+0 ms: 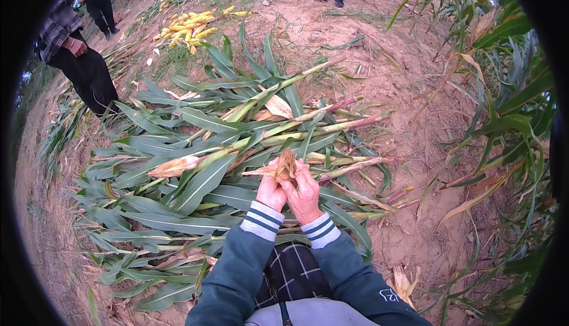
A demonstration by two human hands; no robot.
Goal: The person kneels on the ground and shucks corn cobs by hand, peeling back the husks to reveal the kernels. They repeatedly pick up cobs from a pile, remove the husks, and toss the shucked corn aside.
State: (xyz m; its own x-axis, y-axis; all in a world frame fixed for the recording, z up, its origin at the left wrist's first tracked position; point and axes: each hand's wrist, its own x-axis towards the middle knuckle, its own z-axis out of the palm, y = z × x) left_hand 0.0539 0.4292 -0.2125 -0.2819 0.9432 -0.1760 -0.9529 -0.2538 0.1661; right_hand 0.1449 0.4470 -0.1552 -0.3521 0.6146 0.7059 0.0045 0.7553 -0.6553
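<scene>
Both my hands are together in front of my body, above cut corn stalks. My left hand (pixel 271 191) and my right hand (pixel 304 195) grip a dry brown corn husk (pixel 286 166) from its two sides. One strip of the husk sticks out to the left past my left fingers. Whether an ear of corn sits inside it cannot be seen. Under and beyond my hands lie the cut corn stalks (pixel 284 137) with long green leaves, their reddish ends to the right. An ear in its pale husk (pixel 175 166) lies among the leaves, left of my hands.
A pile of husked yellow corn cobs (pixel 189 28) lies on the bare soil (pixel 400 99) at the far left. Standing corn plants (pixel 511 103) line the right side. An opened husk (pixel 403 283) rests near my right elbow. Several people stand around, one person (pixel 82 63) at the left.
</scene>
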